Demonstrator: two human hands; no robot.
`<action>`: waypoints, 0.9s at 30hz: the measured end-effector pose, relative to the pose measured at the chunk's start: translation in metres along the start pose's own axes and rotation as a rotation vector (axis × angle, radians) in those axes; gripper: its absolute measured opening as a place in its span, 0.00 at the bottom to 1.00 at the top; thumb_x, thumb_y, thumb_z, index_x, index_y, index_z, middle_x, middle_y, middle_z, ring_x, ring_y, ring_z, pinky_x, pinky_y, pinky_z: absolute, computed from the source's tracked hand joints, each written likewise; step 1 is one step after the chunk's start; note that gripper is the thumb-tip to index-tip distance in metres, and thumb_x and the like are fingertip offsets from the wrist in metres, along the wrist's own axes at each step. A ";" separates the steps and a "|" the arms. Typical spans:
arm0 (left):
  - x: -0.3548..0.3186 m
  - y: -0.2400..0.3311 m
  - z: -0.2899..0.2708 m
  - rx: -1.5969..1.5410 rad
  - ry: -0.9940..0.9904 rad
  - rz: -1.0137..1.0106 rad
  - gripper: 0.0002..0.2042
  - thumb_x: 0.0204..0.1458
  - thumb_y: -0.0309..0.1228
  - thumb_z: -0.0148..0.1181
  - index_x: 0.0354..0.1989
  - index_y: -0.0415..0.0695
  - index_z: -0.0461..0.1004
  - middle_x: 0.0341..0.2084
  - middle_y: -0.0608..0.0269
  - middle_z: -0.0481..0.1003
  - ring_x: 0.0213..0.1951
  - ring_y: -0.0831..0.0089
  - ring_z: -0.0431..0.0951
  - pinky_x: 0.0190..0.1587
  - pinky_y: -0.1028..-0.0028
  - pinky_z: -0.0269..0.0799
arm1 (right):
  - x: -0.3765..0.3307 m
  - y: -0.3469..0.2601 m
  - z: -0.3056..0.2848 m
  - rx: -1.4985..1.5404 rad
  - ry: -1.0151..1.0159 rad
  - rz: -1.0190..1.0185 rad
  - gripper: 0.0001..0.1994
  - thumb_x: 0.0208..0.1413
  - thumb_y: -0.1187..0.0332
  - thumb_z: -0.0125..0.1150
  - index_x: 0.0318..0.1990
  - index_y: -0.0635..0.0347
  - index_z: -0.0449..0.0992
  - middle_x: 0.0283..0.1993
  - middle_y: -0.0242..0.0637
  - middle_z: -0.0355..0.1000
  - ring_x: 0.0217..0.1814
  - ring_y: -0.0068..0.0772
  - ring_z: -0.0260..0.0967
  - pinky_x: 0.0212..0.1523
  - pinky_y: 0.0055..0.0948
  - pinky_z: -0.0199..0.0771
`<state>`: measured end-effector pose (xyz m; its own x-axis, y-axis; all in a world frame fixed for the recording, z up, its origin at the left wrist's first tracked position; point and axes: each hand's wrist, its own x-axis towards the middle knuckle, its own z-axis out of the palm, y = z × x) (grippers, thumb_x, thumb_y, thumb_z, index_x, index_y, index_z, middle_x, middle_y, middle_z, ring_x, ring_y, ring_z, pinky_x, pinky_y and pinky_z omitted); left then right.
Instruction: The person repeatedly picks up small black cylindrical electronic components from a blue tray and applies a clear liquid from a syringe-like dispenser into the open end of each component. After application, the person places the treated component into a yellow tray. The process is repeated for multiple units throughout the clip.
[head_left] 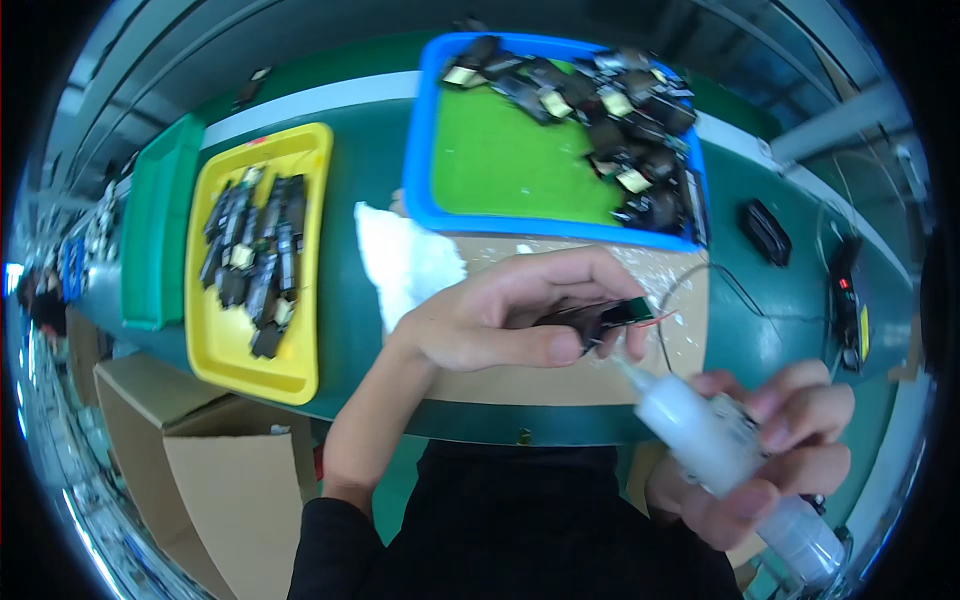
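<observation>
In my left hand (pixel 500 315) lies a small black electronic part (pixel 590 318) with a green circuit board at its end and thin red wires, gripped between thumb and fingers. My right hand (pixel 770 450) is wrapped round a whitish translucent squeeze bottle (pixel 700 430) with a narrow nozzle. The nozzle tip points up and left, just below the fingers of my left hand and close to the part. Whether it touches the part I cannot tell. Both hands are above a brown cardboard sheet (pixel 560 388) on the green table.
A blue tray (pixel 420 170) with a green bottom holds several black parts. To the left stand a yellow tray (pixel 312 240) of similar parts and a green bin (pixel 150 250). White cloth or paper (pixel 400 260), a black device (pixel 766 232) and a cable surround the sheet. An open cardboard box (pixel 235 480) sits lower left.
</observation>
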<state>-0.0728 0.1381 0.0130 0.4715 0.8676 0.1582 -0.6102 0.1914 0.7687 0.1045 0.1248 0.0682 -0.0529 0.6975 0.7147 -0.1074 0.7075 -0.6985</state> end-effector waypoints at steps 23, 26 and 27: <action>0.162 0.109 -0.172 2.012 0.971 -0.410 0.25 0.42 0.49 0.60 0.45 0.43 0.73 0.40 0.52 0.74 0.46 0.56 0.73 0.49 0.63 0.68 | -0.035 0.050 -0.051 -0.375 -0.168 0.394 0.08 0.36 0.81 0.62 0.23 0.62 0.68 0.28 0.38 0.67 0.26 0.27 0.66 0.27 0.23 0.66; 0.221 0.088 -0.180 1.981 0.889 -0.702 0.24 0.43 0.45 0.58 0.47 0.43 0.71 0.46 0.51 0.71 0.48 0.55 0.71 0.48 0.58 0.68 | -0.037 0.041 -0.054 -0.403 -0.159 0.450 0.08 0.37 0.81 0.63 0.24 0.61 0.69 0.28 0.38 0.67 0.26 0.26 0.66 0.26 0.22 0.66; 0.230 0.085 -0.187 1.938 0.917 -0.672 0.24 0.43 0.43 0.58 0.48 0.43 0.70 0.47 0.50 0.70 0.48 0.55 0.71 0.48 0.59 0.68 | -0.038 0.040 -0.055 -0.415 -0.175 0.426 0.08 0.37 0.80 0.63 0.24 0.61 0.69 0.28 0.38 0.67 0.26 0.26 0.66 0.25 0.21 0.65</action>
<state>-0.1354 0.4396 -0.0016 -0.4015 0.9099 -0.1040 0.8983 0.4134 0.1487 0.1569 0.1327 0.0106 -0.1716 0.9244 0.3407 0.3518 0.3805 -0.8552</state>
